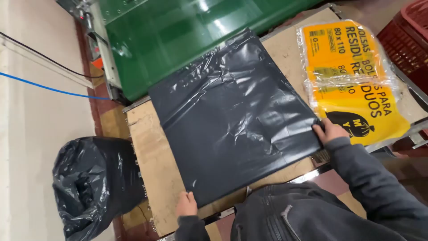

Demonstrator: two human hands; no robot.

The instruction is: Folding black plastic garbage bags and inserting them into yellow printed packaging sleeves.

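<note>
A flat black plastic bag (234, 116) lies spread on a cardboard-covered table (149, 165), its far edge reaching a green conveyor belt (178, 35). My left hand (186, 205) pinches the bag's near left corner at the table's front edge. At the near right corner of the bag, my right hand (329, 130) holds the edge, next to a stack of yellow packets (352, 80). Both arms wear dark grey sleeves.
The yellow packets of bags sit on the table's right side. A filled black sack (91, 183) stands on the floor at the left. A red crate (408, 40) is at the far right. Blue and black cables (40, 87) run along the left wall.
</note>
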